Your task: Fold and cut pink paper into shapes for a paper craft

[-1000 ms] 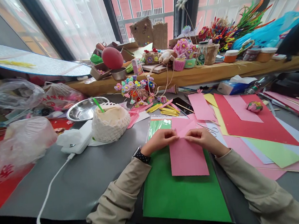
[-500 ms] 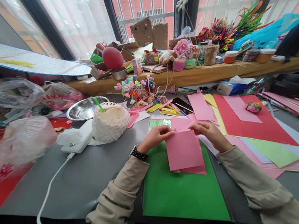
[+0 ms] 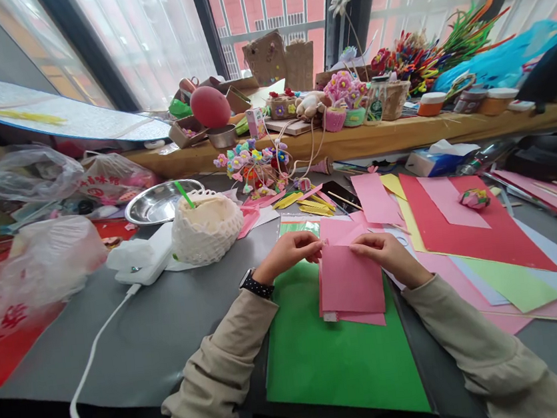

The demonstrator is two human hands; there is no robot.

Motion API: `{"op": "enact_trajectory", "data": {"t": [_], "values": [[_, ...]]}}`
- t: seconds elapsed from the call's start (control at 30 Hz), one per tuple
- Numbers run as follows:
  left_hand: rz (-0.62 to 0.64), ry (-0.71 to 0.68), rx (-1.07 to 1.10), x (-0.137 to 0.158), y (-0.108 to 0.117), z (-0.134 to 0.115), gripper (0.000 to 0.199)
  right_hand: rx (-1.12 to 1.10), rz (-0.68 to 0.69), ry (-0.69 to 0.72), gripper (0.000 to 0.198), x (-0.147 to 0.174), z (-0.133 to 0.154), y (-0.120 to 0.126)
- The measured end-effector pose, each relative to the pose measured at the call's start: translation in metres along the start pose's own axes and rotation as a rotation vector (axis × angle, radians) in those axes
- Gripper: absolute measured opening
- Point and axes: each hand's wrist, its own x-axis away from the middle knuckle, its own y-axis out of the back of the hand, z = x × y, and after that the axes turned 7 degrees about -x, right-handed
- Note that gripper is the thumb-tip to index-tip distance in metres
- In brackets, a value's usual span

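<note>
A square of pink paper (image 3: 352,281) is pinched at its top edge by my right hand (image 3: 389,257), thumb in front. My left hand (image 3: 291,256) has thumb and finger pressed together at the square's top left corner; what is between the fingertips is too small to make out. More pink sheets show behind the square, and a small white piece (image 3: 330,316) pokes out at its lower left. Under all this lies a green sheet (image 3: 344,369) in a clear sleeve. A dark spotted watch strap is on my left wrist.
Red paper (image 3: 482,233) with a pink strip and a small flower-like bundle lies to the right. At left stand a white foam-net-wrapped container (image 3: 206,230), a metal bowl (image 3: 140,208) and a white charger (image 3: 144,261) with its cable. Craft flowers and jars crowd the back ledge.
The pink square has shifted a little to the right, away from my left hand, and the white piece below it has come into view. My right fingers now sit lower over its top edge.
</note>
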Motion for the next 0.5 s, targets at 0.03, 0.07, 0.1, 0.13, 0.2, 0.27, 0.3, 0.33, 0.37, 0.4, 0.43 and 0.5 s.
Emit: {"op": "enact_trajectory", "data": {"t": [0.03,0.07,0.1,0.13,0.2,0.27,0.3,0.33,0.37,0.4,0.43,0.5], "values": [[-0.02,-0.002,0.004,0.0,0.002,0.001,0.026,-0.004,-0.014,-0.003,0.021,0.0,-0.001,0.001],[-0.054,-0.009,0.001,0.0,0.003,0.001,0.026,-0.007,-0.025,-0.007,0.021,0.0,-0.002,0.002],[-0.101,-0.022,-0.012,0.0,0.003,0.002,0.026,-0.011,-0.029,-0.011,0.021,0.0,-0.002,0.002],[-0.153,-0.04,-0.037,0.0,0.003,0.003,0.026,-0.016,-0.026,-0.014,0.021,-0.001,-0.002,0.002],[-0.237,-0.083,-0.115,-0.001,0.0,0.003,0.026,-0.019,-0.001,-0.014,0.02,0.0,0.0,0.002],[-0.254,-0.106,-0.195,-0.002,-0.004,0.003,0.027,-0.016,0.036,-0.007,0.02,0.0,0.002,0.0],[-0.23,-0.108,-0.222,-0.002,-0.007,0.002,0.028,-0.013,0.055,-0.003,0.02,0.001,0.003,-0.001],[-0.19,-0.107,-0.235,-0.002,-0.009,0.002,0.028,-0.01,0.073,0.0,0.02,0.001,0.004,-0.003],[-0.141,-0.105,-0.239,-0.002,-0.011,0.002,0.029,-0.006,0.088,0.004,0.019,0.001,0.005,-0.004],[-0.097,-0.104,-0.238,-0.002,-0.012,0.003,0.028,-0.002,0.101,0.008,0.019,0.001,0.005,-0.005],[-0.065,-0.106,-0.239,-0.002,-0.014,0.003,0.028,0.004,0.111,0.011,0.019,0.001,0.005,-0.005],[-0.055,-0.112,-0.256,-0.001,-0.014,0.005,0.028,0.014,0.112,0.009,0.018,0.0,0.004,-0.006]]}}
